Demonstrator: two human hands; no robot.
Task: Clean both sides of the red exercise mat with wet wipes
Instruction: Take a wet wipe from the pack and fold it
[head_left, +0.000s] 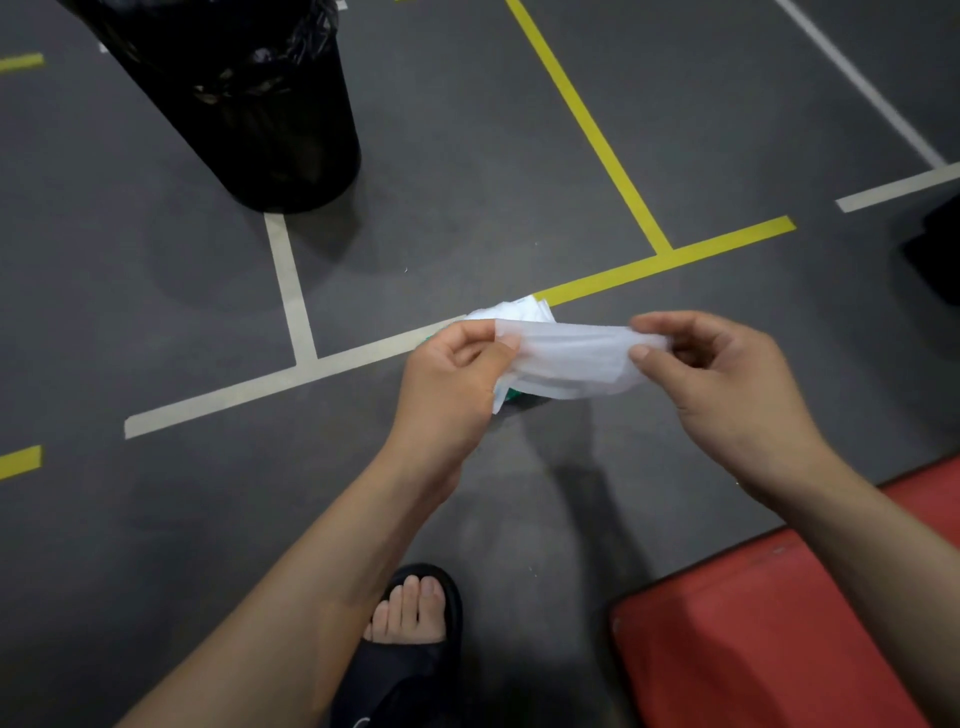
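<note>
Nearest the person: a foot in a black slide sandal (410, 660) planted on the grey floor (156, 312), toes showing. Just to the right of it, the red exercise mat (769, 639) lies flat on the floor at the lower right, its corner pointing toward the sandal; only part of it is in view.

Above these, both bare forearms reach forward. The left hand (452, 374) pinches one end of a white wet wipe (571, 364) between thumb and curled fingers. The right hand (727, 374) pinches the other end the same way — thumb under, forefinger over. The wipe is held in the air between the two hands, stretched roughly level, thin enough to let light through, partly folded along its length.

Behind and below the wipe, on the floor, sits a white packet with a touch of green (519, 312), largely hidden by the hands — cannot tell what it is exactly.

Farther off: white and yellow tape lines (613, 156) cross the floor. At the far upper left stands a black bin (249, 104) lined with a black bag.
</note>
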